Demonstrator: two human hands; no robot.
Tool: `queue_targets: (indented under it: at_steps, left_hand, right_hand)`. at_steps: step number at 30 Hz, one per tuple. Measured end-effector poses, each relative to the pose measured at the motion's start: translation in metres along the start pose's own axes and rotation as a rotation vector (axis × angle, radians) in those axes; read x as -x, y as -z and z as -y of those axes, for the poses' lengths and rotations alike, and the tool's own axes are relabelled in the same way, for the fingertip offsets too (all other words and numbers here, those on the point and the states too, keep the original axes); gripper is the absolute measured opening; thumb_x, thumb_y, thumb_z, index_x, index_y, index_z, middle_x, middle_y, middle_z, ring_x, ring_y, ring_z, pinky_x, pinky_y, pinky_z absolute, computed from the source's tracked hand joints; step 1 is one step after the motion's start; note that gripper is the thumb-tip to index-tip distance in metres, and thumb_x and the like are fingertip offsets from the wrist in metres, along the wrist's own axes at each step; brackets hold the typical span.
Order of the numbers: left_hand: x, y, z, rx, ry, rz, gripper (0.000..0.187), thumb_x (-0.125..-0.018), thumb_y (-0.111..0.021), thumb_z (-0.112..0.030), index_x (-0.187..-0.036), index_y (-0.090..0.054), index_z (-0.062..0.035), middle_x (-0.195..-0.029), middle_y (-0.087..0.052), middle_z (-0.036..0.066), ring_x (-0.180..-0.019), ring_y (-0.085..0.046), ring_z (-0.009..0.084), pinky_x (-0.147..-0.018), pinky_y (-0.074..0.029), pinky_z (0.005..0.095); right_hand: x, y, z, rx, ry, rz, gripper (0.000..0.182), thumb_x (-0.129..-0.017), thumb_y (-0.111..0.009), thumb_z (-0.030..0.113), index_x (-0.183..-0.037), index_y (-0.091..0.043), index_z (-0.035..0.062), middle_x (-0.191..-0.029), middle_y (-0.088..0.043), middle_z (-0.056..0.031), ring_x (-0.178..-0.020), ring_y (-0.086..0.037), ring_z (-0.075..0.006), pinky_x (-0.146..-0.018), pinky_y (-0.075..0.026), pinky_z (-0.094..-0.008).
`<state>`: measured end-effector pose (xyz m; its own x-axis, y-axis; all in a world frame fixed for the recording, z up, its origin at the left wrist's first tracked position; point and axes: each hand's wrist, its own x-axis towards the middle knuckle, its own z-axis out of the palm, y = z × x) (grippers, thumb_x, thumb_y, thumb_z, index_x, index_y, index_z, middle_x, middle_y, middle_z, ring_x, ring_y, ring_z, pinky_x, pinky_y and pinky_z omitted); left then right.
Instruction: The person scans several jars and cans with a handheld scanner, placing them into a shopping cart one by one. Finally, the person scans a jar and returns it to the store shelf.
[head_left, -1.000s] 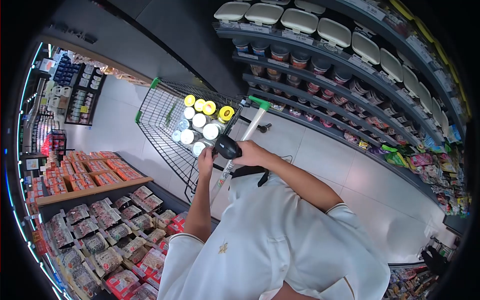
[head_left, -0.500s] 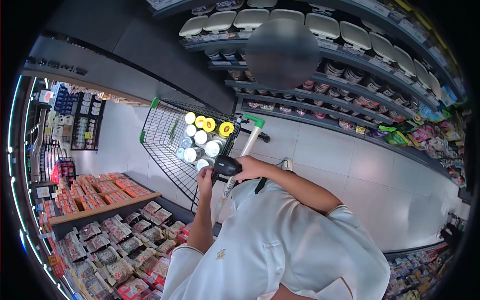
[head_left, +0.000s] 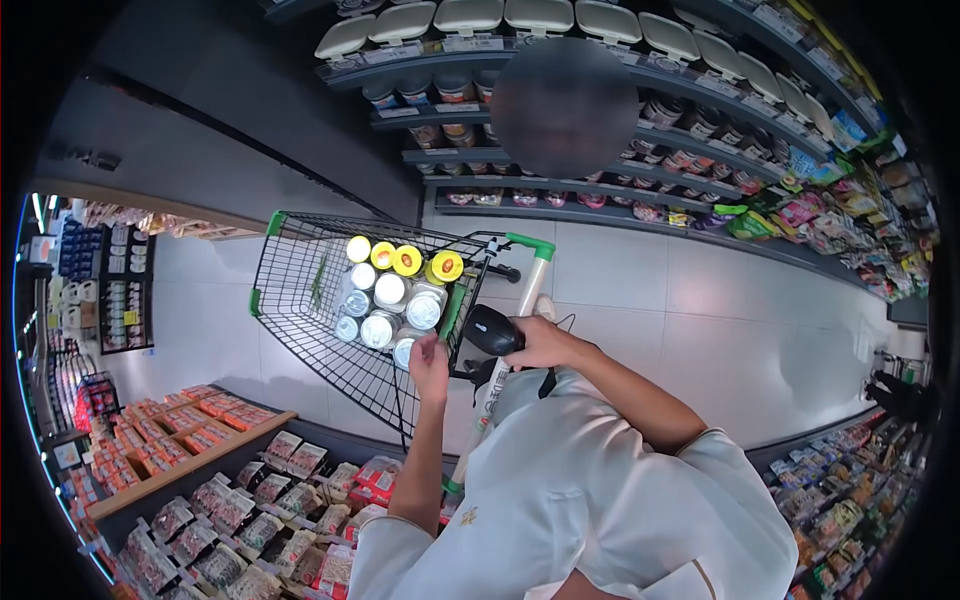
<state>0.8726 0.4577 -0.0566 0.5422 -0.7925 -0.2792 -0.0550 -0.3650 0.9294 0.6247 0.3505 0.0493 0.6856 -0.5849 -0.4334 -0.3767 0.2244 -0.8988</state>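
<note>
My right hand (head_left: 545, 343) is wrapped around a black handheld scanner (head_left: 491, 330), just above the cart's pale handlebar. My left hand (head_left: 430, 370) is over the near side of the shopping cart (head_left: 345, 385), its fingers bunched together beside a clear jar with a silvery lid (head_left: 404, 352). Whether the fingertips touch that jar, or hold anything small, cannot be made out. Several more jars stand in the cart, some with yellow lids (head_left: 407, 260), others with white lids (head_left: 391, 290) or silvery ones (head_left: 424, 310).
Shelves of jars and tubs (head_left: 455, 90) rise across the aisle, with bright snack bags (head_left: 800, 208) to the right. Packaged goods (head_left: 205, 535) fill a display at lower left, near orange boxes (head_left: 165, 440). A dark wall (head_left: 250, 130) stands beyond the cart.
My left hand has moved away from the scanner to the jars in the cart. The scanner stays in my right hand. The view has shifted, with the cart now further left.
</note>
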Motion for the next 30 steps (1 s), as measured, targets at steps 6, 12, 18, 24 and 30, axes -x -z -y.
queue_targets:
  at_steps: [6, 12, 18, 24, 30]
  left_hand:
    - [-0.115, -0.06, 0.04, -0.291, -0.283, 0.13, 0.04, -0.084, -0.074, -0.014, -0.118, -0.06, 0.0007, -0.111, -0.064, 0.016, -0.105, -0.063, 0.0314, -0.093, -0.05, 0.0383]
    - [-0.181, -0.124, 0.075, -1.082, -0.162, 0.376, 0.077, -0.07, -0.086, -0.021, -0.133, -0.044, -0.0021, -0.131, -0.054, 0.02, -0.124, -0.055, 0.0372, -0.105, -0.049, 0.0433]
    - [-0.162, -0.158, 0.093, -1.278, -0.1, 0.486, 0.088, -0.068, -0.089, -0.03, -0.138, -0.042, -0.0063, -0.136, -0.051, 0.013, -0.13, -0.051, 0.0325, -0.108, -0.046, 0.0433]
    - [-0.144, -0.173, 0.102, -1.366, -0.12, 0.439, 0.084, -0.065, -0.092, -0.032, -0.132, -0.046, -0.0116, -0.129, -0.052, 0.01, -0.126, -0.053, 0.0307, -0.104, -0.048, 0.0424]
    - [-0.124, -0.165, 0.092, -1.183, -0.253, 0.384, 0.086, -0.063, -0.093, -0.025, -0.133, -0.048, -0.0056, -0.125, -0.057, 0.016, -0.117, -0.057, 0.0362, -0.101, -0.05, 0.0423]
  right_hand:
    - [0.029, -0.02, -0.027, 0.142, 0.041, -0.175, 0.044, -0.069, -0.078, 0.023, -0.103, -0.066, -0.0029, -0.083, -0.071, -0.0179, -0.079, -0.071, -0.0297, -0.077, -0.057, -0.0394]
    - [0.057, -0.027, -0.035, 0.187, 0.018, -0.191, 0.043, -0.07, -0.08, 0.021, -0.104, -0.065, -0.0026, -0.09, -0.071, -0.0196, -0.084, -0.071, -0.0317, -0.08, -0.056, -0.0402]
    - [0.082, -0.032, -0.043, 0.169, 0.035, -0.223, 0.05, -0.069, -0.079, 0.021, -0.109, -0.064, -0.0058, -0.09, -0.069, -0.0246, -0.086, -0.07, -0.0402, -0.081, -0.057, -0.0439]
    - [0.099, -0.026, -0.055, 0.13, -0.013, -0.174, 0.047, -0.074, -0.081, 0.021, -0.109, -0.061, -0.0031, -0.088, -0.07, -0.0194, -0.082, -0.072, -0.036, -0.077, -0.057, -0.0421]
    - [0.12, -0.008, -0.048, 0.033, -0.15, -0.034, 0.052, -0.078, -0.079, 0.022, -0.118, -0.057, -0.0025, -0.093, -0.069, -0.0188, -0.089, -0.072, -0.0352, -0.08, -0.056, -0.0439]
